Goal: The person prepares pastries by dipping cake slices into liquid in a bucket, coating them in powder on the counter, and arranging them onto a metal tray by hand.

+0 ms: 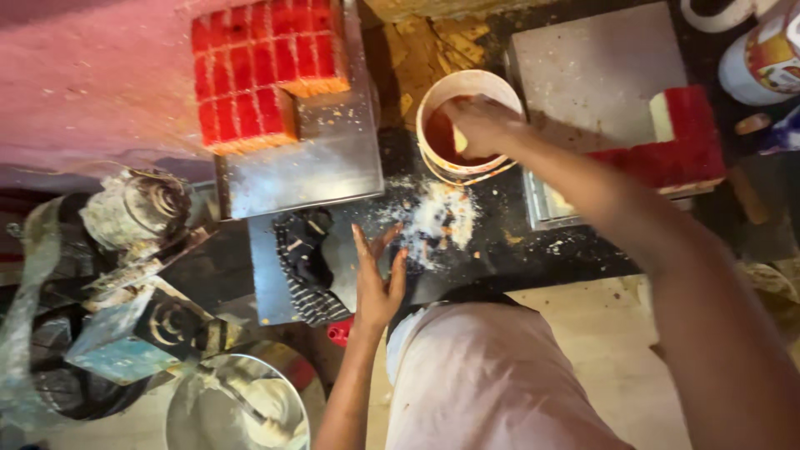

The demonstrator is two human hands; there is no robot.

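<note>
My right hand (483, 125) reaches into a cream-coloured tub (433, 104) holding red glaze, fingers closed on a small pale piece of cake (459, 139). My left hand (377, 279) hovers open, fingers spread, over the dark counter beside a pile of white crumbs (439, 218). A red-topped cake cut into squares (262, 71) lies on a metal tray (321, 167) at the upper left. Another red-topped cake slab (679, 142) rests on a tray at the right.
A striped dark cloth (307, 267) lies on a metal sheet left of my left hand. A steel bowl with white cream (237, 408) is at the bottom left. Cluttered metal tools (137, 250) fill the left side. Containers (762, 58) stand top right.
</note>
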